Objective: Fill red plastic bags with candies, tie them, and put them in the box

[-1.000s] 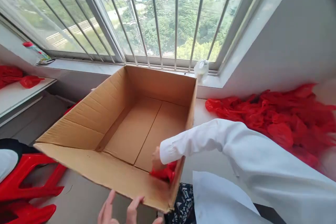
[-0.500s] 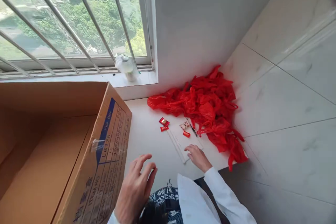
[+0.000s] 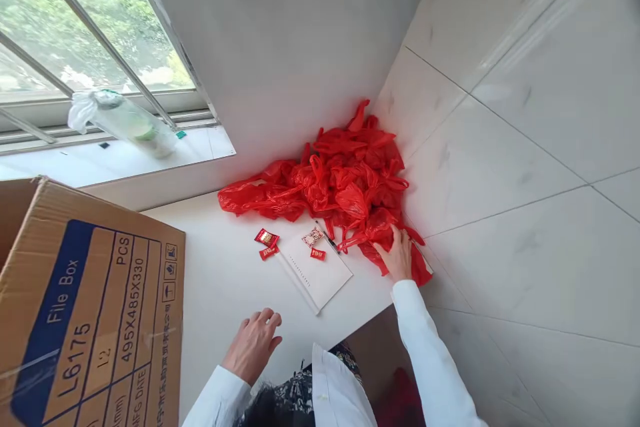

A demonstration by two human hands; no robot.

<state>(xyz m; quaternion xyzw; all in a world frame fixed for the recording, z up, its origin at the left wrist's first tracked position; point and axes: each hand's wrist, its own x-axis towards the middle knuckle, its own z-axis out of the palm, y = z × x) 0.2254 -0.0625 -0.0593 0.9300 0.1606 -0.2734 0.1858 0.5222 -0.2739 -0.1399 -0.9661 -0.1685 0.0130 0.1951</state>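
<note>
Right hand has its fingers apart on the red bags heaped on the tabletop; I can't tell if it pinches any. Left hand curls loosely, holding nothing. Bags look light, soft, slippery; I'd grab their handles

A loose heap of thin, glossy red plastic bags lies crumpled and tangled on a smooth white tabletop, in the corner where a plain pale wall meets a grey-veined white tiled wall. The bags bunch highest near the corner (several loop handles poke out of the folds), flatten into a tail along the plain wall, and spread beside the tiles toward the near edge.
</note>
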